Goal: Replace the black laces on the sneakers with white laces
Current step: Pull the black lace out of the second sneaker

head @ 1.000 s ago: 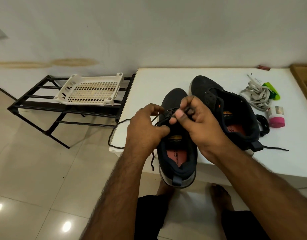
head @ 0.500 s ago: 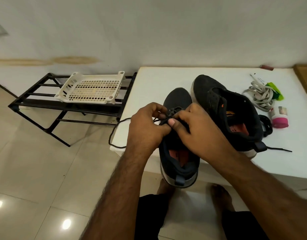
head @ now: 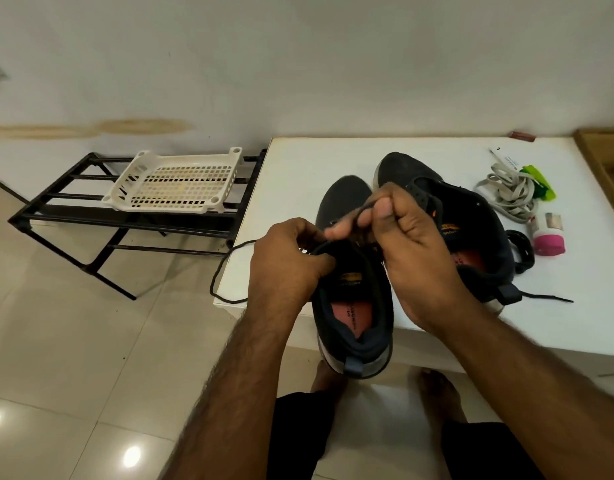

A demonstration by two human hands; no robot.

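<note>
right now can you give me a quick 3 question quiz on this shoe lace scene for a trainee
1. True or false: the right hand pinches a black lace raised above the near shoe.
2. Where do the white laces lie? A) in the basket B) on the table, right of the far shoe C) on the floor
3. Fill in: the left hand grips the near shoe at its ____ side.

Key: 1 true; 2 B; 3 left
</note>
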